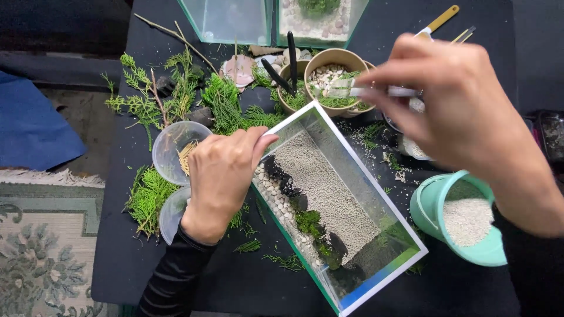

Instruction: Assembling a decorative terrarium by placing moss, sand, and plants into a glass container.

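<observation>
Glass-walled rectangular tank (376, 194) lies tilted on the black table (235, 287), nearest of the worked items; inside it, pale fine gravel covers the right part, with a strip of dark stones, green moss and cream pebbles along the left wall. Left hand (220, 182), black-sleeved, is closed on the tank's far left corner rim, thumb at the corner. Just right of the tank stands a mint-green plastic cup (464, 217) of white sand. Left of the hand sit two clear plastic bowls (176, 149), one holding thin tan sticks, among loose green conifer sprigs (150, 196). Farther off, right hand (464, 111) pinches long silver tweezers (376, 91), tips over a tan round bowl (335, 79) of pebbles and greenery. Two more glass tanks (235, 20) stand at the far edge.
</observation>
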